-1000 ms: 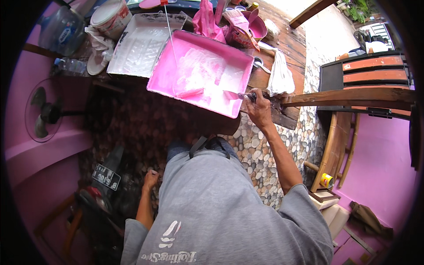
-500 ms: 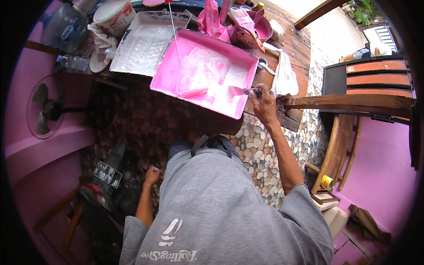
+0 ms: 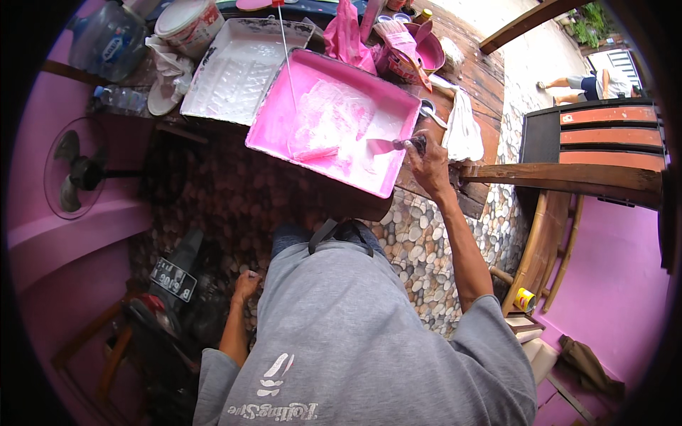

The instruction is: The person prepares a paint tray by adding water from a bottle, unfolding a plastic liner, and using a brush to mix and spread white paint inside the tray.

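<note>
A putty knife (image 3: 382, 146) with a dark handle is gripped in my right hand (image 3: 430, 169), at the right side of a pink paint tray (image 3: 261, 129). Its blade reaches into the tray over wet pink and whitish paint. A paint roller (image 3: 317, 153), coated bright pink, lies at the tray's near left, with its thin metal rod running up past the far edge. My left hand (image 3: 246, 285) hangs low beside my left thigh, away from the table. Its fingers look bent and are mostly hidden, so its grip cannot be made out.
Left of the pink tray stand a white-coated tray (image 3: 238, 71), a bucket (image 3: 186, 28) and a large water bottle (image 3: 110, 46). A brush (image 3: 398, 37) rests on a pink paint pot (image 3: 430, 53) behind; a white cloth (image 3: 463, 128) lies right. A wooden rail (image 3: 561, 175) crosses the right side.
The view has shifted slightly, so the tray and table sit a little farther right and lower. My right hand still grips the putty knife. More of a person shows at the upper right.
</note>
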Available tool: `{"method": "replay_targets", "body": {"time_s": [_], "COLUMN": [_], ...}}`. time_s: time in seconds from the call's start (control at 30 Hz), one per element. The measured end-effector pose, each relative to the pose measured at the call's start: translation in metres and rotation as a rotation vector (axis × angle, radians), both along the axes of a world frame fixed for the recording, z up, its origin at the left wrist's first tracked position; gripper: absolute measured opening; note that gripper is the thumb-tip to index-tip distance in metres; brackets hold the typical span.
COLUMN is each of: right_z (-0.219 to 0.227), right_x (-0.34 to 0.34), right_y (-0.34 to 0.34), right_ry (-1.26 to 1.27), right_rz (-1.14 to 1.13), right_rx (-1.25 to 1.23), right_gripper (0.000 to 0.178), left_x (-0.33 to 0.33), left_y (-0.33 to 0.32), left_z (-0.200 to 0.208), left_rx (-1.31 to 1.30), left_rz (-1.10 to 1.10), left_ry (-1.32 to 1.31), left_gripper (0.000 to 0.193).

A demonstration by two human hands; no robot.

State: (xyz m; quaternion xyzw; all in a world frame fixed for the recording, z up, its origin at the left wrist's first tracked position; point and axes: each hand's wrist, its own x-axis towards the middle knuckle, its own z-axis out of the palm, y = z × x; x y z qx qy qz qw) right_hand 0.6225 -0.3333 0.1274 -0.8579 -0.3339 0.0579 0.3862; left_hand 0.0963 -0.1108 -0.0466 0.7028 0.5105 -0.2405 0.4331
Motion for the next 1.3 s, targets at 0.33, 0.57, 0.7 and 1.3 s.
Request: {"method": "replay_targets", "body": {"time_s": [0.33,0.57,0.7,1.3], "right_z": [-0.003,-0.004,-0.011,-0.005], "right_x": [0.019,0.027,0.038,0.06], "right_y": [0.007,0.011,0.011,0.021], "right_ry": [-0.057,-0.036,-0.057,-0.168], "right_rz": [0.007,0.038,0.006,0.024], "right_rx": [0.042,0.02,-0.124,-0.135], "right_gripper": [0.026,0.026,0.027,0.025], "left_x": [-0.007,-0.008,-0.008,-0.014], "left_y": [-0.005,-0.006,-0.006,-0.004], "left_z": [-0.006,-0.008,-0.006,-0.009], "left_rx": [0.062,0.059,0.057,-0.024], "left_rz": [-0.04,-0.026,-0.041,0.036], "left_ry": [-0.063,-0.053,-0.078,-0.005], "left_gripper": [0.03,0.029,0.028,0.031]}}
